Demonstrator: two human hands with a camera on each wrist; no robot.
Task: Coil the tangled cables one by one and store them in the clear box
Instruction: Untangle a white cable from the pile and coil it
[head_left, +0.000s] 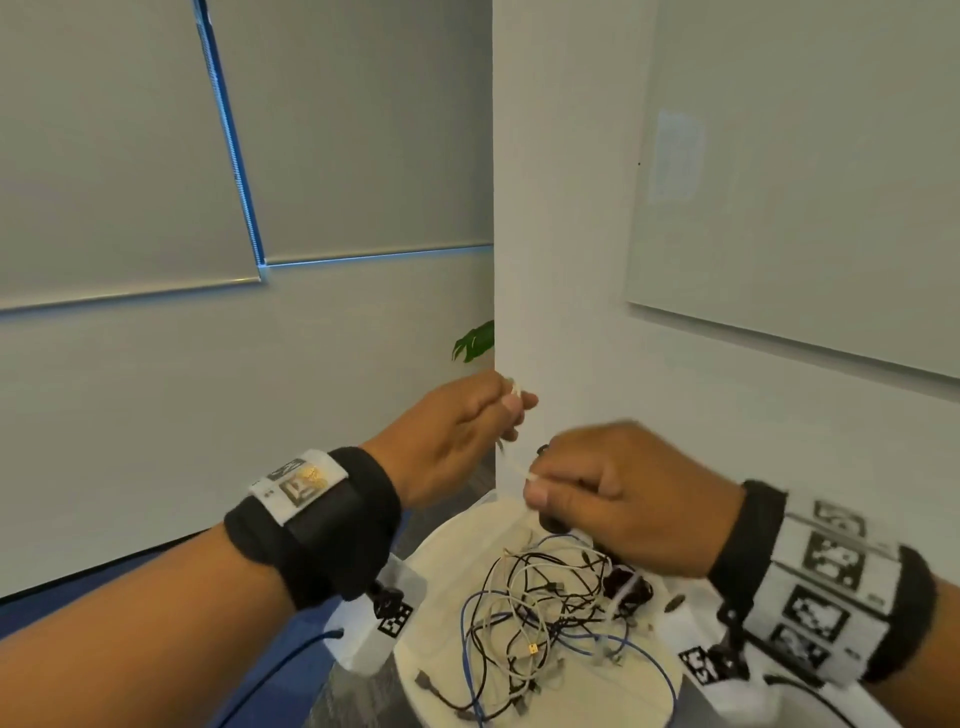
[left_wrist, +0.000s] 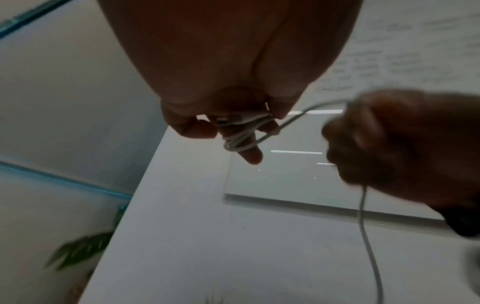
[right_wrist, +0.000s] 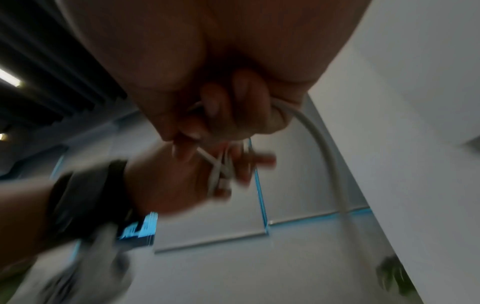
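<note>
Hands (head_left: 457, 431) (head_left: 628, 499) raised above table rim (head_left: 415, 551), winding white cable (left_wrist: 241, 142).

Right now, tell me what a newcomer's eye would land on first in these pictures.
The two raised hands in mid-frame: the left hand holds a thin white cable looped round its fingers, while the right hand grips the same cable's free run. Below them, a tangle of black, white and blue cables lies on a round white table.

Smooth white plastic-sheathed cable (left_wrist: 240, 142); glossy wallboard (head_left: 800, 182).
</note>
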